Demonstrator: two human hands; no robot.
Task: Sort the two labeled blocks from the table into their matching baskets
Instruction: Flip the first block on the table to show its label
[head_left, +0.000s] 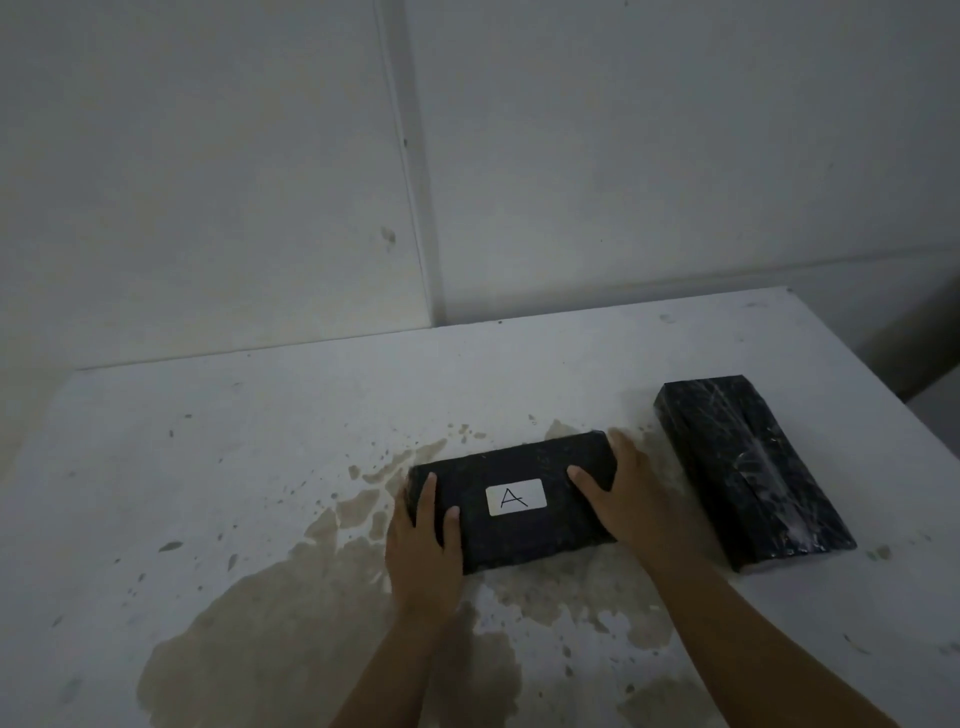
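Observation:
A black block (511, 530) with a white label reading "A" lies flat near the middle of the white table (234, 467). My left hand (423, 551) clasps its left end, fingers over the top face. My right hand (623, 493) clasps its right end, thumb on top and fingers round the far corner. A second black block (748, 467), wrapped in shiny film, lies to the right, pointing away from me; no label shows on its upper face. No basket is in view.
Brownish stains (291, 623) spread over the table in front of and to the left of the block. A pale wall with a vertical seam (410, 166) rises just behind the table. The table's right edge (883, 374) runs close past the second block.

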